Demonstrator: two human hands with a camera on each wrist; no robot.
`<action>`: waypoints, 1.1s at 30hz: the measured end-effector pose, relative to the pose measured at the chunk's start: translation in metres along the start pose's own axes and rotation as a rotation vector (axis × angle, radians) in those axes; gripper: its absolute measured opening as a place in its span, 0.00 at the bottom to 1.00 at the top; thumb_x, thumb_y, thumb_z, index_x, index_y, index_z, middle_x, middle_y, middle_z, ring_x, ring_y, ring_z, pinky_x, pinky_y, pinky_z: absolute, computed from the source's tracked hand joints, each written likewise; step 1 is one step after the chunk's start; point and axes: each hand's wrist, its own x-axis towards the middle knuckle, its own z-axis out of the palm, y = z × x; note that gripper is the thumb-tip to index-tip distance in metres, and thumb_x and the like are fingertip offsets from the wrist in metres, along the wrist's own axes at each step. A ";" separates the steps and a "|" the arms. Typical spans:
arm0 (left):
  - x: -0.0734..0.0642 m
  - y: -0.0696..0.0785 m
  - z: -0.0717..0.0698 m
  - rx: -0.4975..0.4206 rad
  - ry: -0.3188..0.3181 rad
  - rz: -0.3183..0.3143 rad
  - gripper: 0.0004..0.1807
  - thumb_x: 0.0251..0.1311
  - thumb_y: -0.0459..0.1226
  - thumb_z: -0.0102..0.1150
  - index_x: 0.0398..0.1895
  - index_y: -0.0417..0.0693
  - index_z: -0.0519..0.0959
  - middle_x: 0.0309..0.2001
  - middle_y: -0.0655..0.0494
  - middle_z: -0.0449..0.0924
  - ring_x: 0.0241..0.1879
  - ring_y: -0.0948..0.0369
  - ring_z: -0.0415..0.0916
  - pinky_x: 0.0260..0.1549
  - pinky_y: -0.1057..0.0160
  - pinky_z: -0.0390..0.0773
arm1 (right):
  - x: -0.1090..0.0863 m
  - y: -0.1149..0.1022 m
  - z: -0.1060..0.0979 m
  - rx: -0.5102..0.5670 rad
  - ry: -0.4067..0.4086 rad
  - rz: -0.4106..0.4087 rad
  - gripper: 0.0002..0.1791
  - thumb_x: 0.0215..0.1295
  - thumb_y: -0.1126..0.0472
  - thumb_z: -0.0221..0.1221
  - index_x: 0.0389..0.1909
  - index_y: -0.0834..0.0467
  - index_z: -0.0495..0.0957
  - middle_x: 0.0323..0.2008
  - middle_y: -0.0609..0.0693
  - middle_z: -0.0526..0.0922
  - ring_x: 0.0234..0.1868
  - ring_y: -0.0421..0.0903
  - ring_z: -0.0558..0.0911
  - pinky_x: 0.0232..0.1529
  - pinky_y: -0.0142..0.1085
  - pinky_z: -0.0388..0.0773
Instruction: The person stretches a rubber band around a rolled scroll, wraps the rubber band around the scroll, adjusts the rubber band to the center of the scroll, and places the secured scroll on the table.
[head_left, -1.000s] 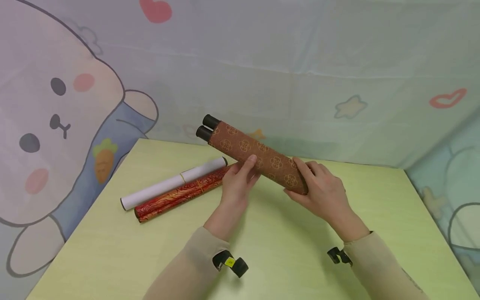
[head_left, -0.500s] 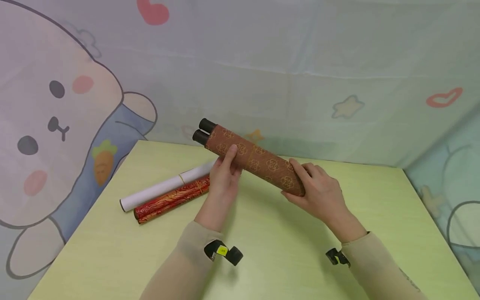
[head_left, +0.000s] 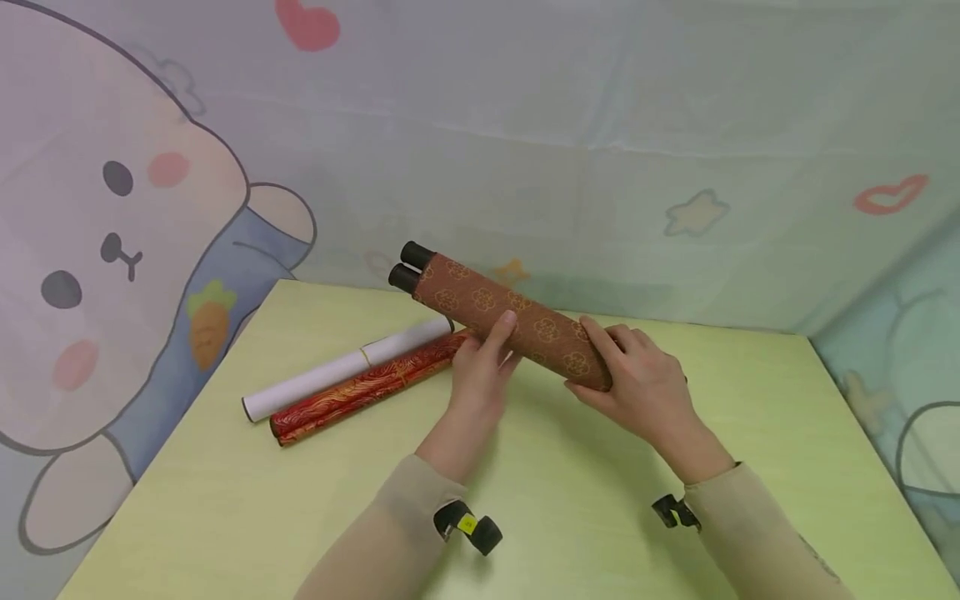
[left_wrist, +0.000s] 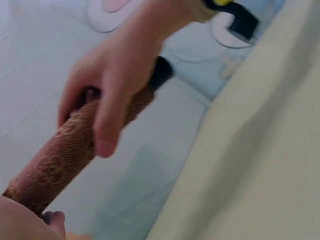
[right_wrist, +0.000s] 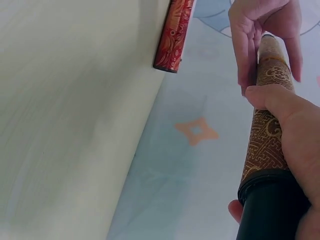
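Note:
A brown scroll (head_left: 465,292) with gold flower outlines is rolled up and held tilted above the table, two black knobs at its upper left end. My left hand (head_left: 477,371) holds it near the middle, thumb across the top and fingers underneath. At the lower right end my right hand (head_left: 642,382) grips it, covering that tip in the head view. A large black knob (right_wrist: 272,205) shows at this end in the right wrist view. There, a thin gold tie (right_wrist: 274,59) circles the scroll close to my left hand.
On the pale green-yellow table (head_left: 540,533), a white roll (head_left: 315,381) tied with a thin band lies beside a red-and-gold scroll (head_left: 352,398). Both are left of my left hand, which partly overlaps the red one's far end. A printed cloth (head_left: 487,125) hangs behind the table.
My left hand slid along the scroll towards the black knobs, then came back to about the middle. The knob end has dipped slightly. My right hand has hardly moved.

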 end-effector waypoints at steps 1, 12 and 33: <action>0.002 0.003 -0.001 -0.028 0.013 0.005 0.30 0.72 0.39 0.69 0.73 0.39 0.71 0.66 0.44 0.80 0.71 0.48 0.76 0.74 0.50 0.70 | 0.000 0.000 0.000 -0.001 -0.003 0.002 0.49 0.48 0.44 0.83 0.71 0.58 0.77 0.47 0.61 0.84 0.44 0.64 0.86 0.26 0.58 0.85; 0.003 -0.001 0.006 -0.040 0.012 0.041 0.29 0.72 0.37 0.69 0.72 0.41 0.72 0.67 0.49 0.77 0.68 0.53 0.77 0.74 0.54 0.70 | 0.003 0.000 -0.001 -0.012 0.003 -0.006 0.50 0.47 0.44 0.84 0.70 0.58 0.77 0.46 0.62 0.83 0.43 0.63 0.86 0.27 0.58 0.85; -0.002 0.002 0.007 -0.006 -0.031 -0.005 0.30 0.72 0.36 0.67 0.74 0.41 0.70 0.69 0.47 0.75 0.71 0.51 0.74 0.75 0.52 0.69 | 0.006 0.004 -0.007 -0.006 0.003 -0.024 0.49 0.46 0.44 0.84 0.70 0.57 0.78 0.46 0.61 0.84 0.45 0.63 0.87 0.27 0.57 0.86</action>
